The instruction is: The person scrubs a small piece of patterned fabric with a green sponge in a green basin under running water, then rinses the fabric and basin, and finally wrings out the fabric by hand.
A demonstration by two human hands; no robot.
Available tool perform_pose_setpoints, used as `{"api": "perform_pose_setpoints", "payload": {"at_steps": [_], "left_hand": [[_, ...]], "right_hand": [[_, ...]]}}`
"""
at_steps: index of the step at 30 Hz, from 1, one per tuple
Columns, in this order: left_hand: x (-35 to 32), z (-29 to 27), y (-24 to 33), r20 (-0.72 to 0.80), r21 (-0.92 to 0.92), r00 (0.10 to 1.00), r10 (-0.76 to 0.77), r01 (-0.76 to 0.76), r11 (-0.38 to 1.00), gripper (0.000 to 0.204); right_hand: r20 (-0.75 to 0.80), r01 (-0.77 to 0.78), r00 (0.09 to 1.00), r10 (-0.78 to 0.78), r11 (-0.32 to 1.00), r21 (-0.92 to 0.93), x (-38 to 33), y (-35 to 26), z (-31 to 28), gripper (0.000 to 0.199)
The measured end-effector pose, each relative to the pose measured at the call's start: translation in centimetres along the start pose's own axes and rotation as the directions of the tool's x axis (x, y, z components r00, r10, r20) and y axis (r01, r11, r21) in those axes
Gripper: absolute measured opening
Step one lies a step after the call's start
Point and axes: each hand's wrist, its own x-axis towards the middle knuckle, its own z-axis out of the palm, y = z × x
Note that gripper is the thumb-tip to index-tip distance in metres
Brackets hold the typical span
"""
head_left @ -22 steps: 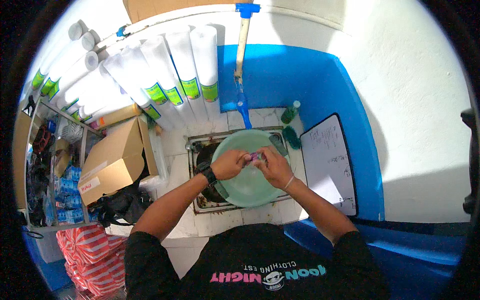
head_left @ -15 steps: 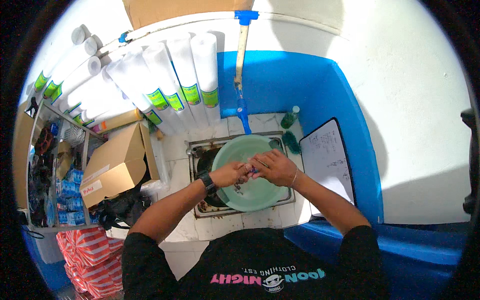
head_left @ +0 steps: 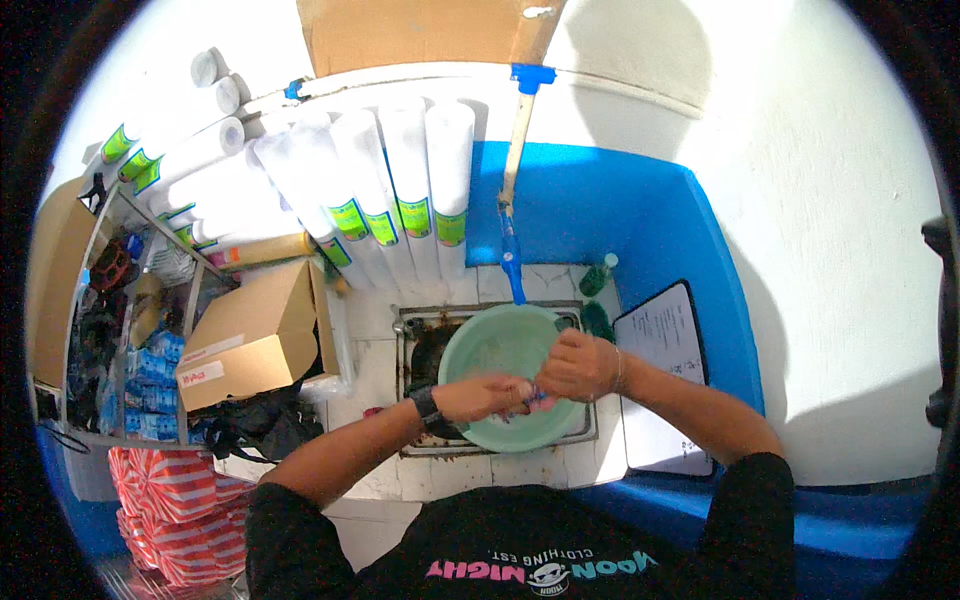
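Over a light green plastic basin (head_left: 463, 350) my two hands meet, both closed. My left hand (head_left: 482, 397), slightly smeared by motion, comes from the left with a dark watch on its wrist. My right hand (head_left: 580, 366) is curled into a fist just right of it. Between their fingers shows a small blue and pink thing (head_left: 542, 397), too small and covered to name. Shallow water seems to lie in the basin, and my hands hide part of its inside. The basin stands in a stained metal sink (head_left: 420, 375).
A blue-handled tap (head_left: 513, 270) hangs beyond the basin. A green bottle (head_left: 598, 276) and a green scrubber (head_left: 597, 320) stand to its right, near a whiteboard (head_left: 660, 370). At left are white rolls (head_left: 450, 170), a cardboard box (head_left: 250, 330) and a crowded shelf (head_left: 150, 360).
The view has shifted, so the scene sits lower and further right. My right hand has turned and closed more into a fist. My hands remain together over the basin.
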Motion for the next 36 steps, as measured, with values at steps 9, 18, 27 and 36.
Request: {"api": "perform_pose_setpoints", "payload": {"at_steps": [9, 18, 27, 36], "left_hand": [[-0.4, 0.8, 1.7, 0.101, 0.258, 0.990, -0.095, 0.066, 0.964, 0.052], [1.2, 2.8, -0.9, -0.324, 0.739, 0.834, 0.446, -0.071, 0.670, 0.010], [2.3, 0.5, -1.6, -0.341, 0.876, 0.787, 0.514, 0.067, 0.478, 0.005], [2.2, -1.1, -1.2, -0.351, 0.871, 0.776, 0.524, 0.065, 0.487, 0.006]], "right_hand": [[0.048, 0.068, 0.996, -0.069, 0.998, 0.014, 0.0, -1.2, -1.0, 0.020], [-0.025, -0.475, 0.868, 0.495, 0.845, 0.247, -1.6, -3.6, 2.2, 0.011], [0.145, -0.807, 0.303, 0.942, 0.173, 0.565, -0.1, -7.3, 6.9, 0.035], [0.081, -0.661, 0.034, 0.996, -0.038, 0.749, 2.9, -7.3, 8.1, 0.050]]}}
